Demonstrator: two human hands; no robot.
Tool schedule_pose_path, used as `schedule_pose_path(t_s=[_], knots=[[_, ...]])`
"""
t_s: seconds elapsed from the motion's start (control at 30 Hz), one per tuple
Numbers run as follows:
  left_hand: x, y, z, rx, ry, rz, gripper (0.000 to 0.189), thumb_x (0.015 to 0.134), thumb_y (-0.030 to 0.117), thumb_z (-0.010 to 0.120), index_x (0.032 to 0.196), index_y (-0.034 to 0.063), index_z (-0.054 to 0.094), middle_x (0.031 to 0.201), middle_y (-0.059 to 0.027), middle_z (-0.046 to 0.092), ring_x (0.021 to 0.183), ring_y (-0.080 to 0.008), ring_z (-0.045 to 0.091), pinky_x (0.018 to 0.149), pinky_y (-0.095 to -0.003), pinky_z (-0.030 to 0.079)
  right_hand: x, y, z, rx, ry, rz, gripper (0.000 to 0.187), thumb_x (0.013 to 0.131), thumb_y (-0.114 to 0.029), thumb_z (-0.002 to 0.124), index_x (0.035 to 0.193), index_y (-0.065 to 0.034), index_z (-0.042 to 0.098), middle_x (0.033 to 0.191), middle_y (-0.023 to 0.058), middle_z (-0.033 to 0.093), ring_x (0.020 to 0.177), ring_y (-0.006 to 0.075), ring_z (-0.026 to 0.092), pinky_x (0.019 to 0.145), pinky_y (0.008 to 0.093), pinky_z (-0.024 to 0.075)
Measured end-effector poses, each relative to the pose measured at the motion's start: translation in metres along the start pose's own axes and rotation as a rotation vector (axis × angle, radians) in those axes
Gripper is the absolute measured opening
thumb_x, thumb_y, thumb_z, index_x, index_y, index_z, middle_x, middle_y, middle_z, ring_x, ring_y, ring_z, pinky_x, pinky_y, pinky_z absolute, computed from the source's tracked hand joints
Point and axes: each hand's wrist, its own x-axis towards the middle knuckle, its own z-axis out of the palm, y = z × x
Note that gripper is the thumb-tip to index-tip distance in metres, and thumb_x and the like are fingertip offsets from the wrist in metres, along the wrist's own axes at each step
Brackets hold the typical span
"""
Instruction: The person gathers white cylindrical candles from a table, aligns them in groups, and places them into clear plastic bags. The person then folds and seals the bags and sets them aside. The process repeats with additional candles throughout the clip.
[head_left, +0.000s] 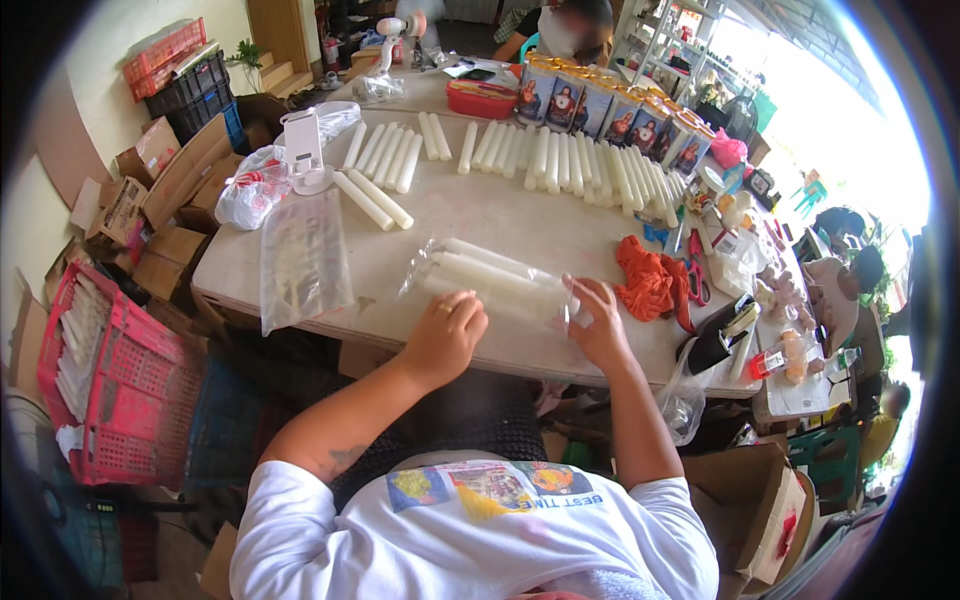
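Observation:
A clear plastic bag (559, 283) with several white candles (491, 264) inside lies on the table in front of me. My right hand (598, 319) grips the bag's right end, thumb and fingers around the candle ends. At the bag's near left side, my left hand (448, 334) has its fingers curled in on the plastic; its fingertips are partly hidden. Two loose candles (373, 199) lie beyond the bag to the left. More candles (570, 161) are laid side by side across the far part of the table, some stacked. A flat clear plastic bag (306, 259) hangs slightly over the near edge.
Candle jars with printed figures (592, 105) stand behind the candles, beside a red tub (481, 99). An orange cloth (651, 279) and pink-handled scissors (698, 279) lie right. A white phone stand (304, 154) is left. A red crate (135, 382) stands below; a person (574, 34) sits opposite.

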Motion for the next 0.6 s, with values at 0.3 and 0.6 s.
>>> schedule_pose_path(t_s=[0.3, 0.6], knots=[[0.022, 0.004, -0.006, -0.011, -0.53, -0.216, 0.089, 0.084, 0.05, 0.06, 0.152, 0.0105, 0.018, 0.157, -0.0177, 0.015, 0.145, -0.0373, 0.015, 0.115, -0.0587, 0.007, -0.024, -0.009, 0.016, -0.214, 0.1, 0.002, 0.044, 0.081, -0.015, 0.07, 0.124, -0.0093, 0.06, 0.126, 0.0172, 0.055, 0.119, 0.0368, 0.049, 0.101, 0.0431, 0.04], [0.003, 0.015, 0.016, -0.1, -0.089, -0.07, 0.06, 0.083, 0.035, 0.064, 0.132, 0.007, 0.043, 0.134, -0.0165, 0.044, 0.125, -0.0361, 0.042, 0.107, -0.0495, 0.031, -0.031, 0.001, 0.009, -0.138, 0.209, 0.133, 0.031, 0.076, -0.015, 0.071, 0.104, -0.0069, 0.062, 0.114, 0.0148, 0.058, 0.112, 0.0377, 0.05, 0.1, 0.0461, 0.0359]])
